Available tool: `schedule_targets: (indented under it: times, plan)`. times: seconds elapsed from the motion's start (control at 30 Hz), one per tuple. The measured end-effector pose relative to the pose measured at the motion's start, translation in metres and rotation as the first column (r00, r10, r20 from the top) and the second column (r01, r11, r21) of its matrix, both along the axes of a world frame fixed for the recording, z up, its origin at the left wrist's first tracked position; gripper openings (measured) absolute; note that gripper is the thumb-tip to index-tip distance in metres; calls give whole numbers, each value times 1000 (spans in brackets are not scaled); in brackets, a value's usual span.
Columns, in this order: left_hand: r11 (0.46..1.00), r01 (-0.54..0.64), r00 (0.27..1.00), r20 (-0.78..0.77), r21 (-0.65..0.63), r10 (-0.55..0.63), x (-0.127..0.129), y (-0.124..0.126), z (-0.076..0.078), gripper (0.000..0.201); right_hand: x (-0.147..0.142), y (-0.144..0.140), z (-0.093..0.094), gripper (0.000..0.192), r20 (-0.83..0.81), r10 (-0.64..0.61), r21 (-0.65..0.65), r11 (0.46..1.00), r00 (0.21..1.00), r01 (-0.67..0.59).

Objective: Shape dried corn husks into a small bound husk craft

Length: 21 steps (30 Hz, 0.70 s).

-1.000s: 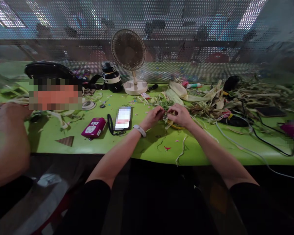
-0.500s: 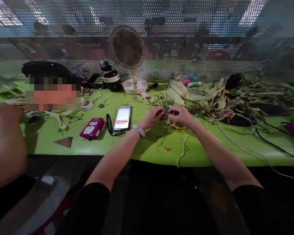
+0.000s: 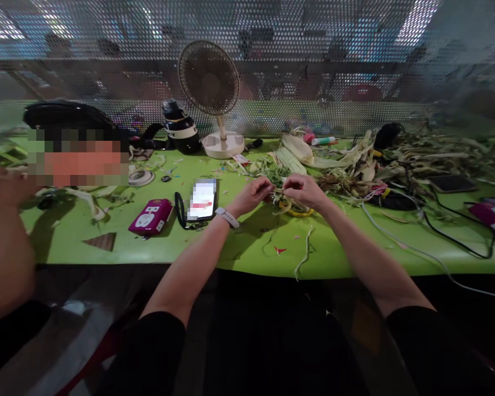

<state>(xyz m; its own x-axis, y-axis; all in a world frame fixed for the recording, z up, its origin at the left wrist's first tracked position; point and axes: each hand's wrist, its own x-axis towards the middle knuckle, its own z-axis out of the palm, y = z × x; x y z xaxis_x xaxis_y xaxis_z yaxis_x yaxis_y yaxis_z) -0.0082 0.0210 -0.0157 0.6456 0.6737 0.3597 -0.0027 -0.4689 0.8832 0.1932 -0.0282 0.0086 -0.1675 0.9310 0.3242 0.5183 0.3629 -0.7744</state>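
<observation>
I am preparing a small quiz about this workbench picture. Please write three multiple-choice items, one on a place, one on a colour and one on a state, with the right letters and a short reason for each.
1. Where does the phone lie?
A. left of the left hand
B. right of the right hand
C. under the fan

2. What colour is the table?
A. white
B. light green
C. brown

3. How are the two hands?
A. far apart, flat on the table
B. close together, pinching a husk strip
C. in the lap

Key: 1 A, the phone lies beside the left wrist. 2 B, its bare surface is light green. 3 B, both sets of fingertips meet on the strip.
</observation>
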Motion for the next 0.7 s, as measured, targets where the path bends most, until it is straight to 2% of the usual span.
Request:
schedule_targets:
  times: [0.17, 0.33, 0.4, 0.53, 0.6, 0.7]
  plan:
    - [1000, 8, 999, 35, -26, -7, -5, 4, 2, 41, 6, 1, 3, 16, -14, -18, -26, 1000, 1000, 17]
    - [992, 15, 998, -64, -123, -23, -8, 3, 5, 33, 7, 3, 0, 16, -4, 6, -11, 1000, 1000, -6]
    - [994, 6, 992, -127, -106, -20, -9, 0, 5, 31, 5, 3, -3, 15, 19, 15, 40, 999, 1000, -16]
    - [998, 39, 979, -200, 42, -30, -6, -2, 2, 35, 2, 2, -5, 11, 125, 44, 145, 987, 991, -62]
    - [997, 73, 982, -178, 14, -69, -4, -1, -1, 38, 0, 1, -3, 13, 157, 16, 219, 974, 988, -51]
    - [992, 77, 990, -114, -100, -88, -1, 1, -6, 44, -1, -3, 2, 13, 140, -160, 381, 919, 977, 96]
